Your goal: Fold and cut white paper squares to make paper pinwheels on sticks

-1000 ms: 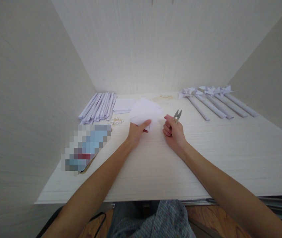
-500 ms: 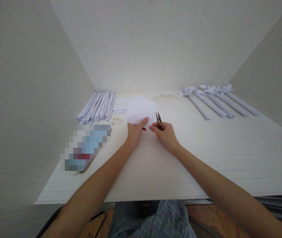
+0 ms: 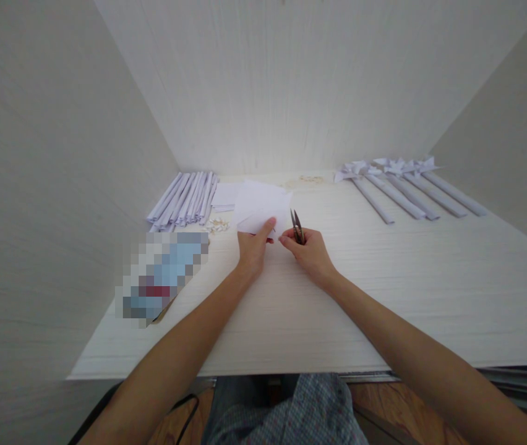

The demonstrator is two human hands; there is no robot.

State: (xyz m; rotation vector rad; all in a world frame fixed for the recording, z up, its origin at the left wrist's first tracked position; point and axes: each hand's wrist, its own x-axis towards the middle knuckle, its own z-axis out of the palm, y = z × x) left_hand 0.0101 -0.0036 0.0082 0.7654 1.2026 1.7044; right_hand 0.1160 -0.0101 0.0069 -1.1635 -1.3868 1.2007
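Near the middle of the table, my left hand [image 3: 253,248] is closed on a sheet of white paper [image 3: 262,203], its thumb lying over the lower right part. The sheet is partly folded over along its near side. My right hand [image 3: 308,250] is just to the right, curled round a small pair of thread snips [image 3: 297,226] whose dark blades point up and away from me. Its thumb and forefinger are pinched together close to the paper's near right corner. Anything between those fingertips is too small to make out.
Several rolled paper sticks [image 3: 184,199] lie heaped at the back left, beside a stack of paper squares [image 3: 224,196]. Small pale pieces [image 3: 217,225] lie before it. A blurred flat object [image 3: 166,275] sits at the left. Several paper pinwheels [image 3: 400,185] on sticks lie back right.
The paper has tilted and shifted slightly left in my left hand. My right hand stays almost where it was, still with the snips.
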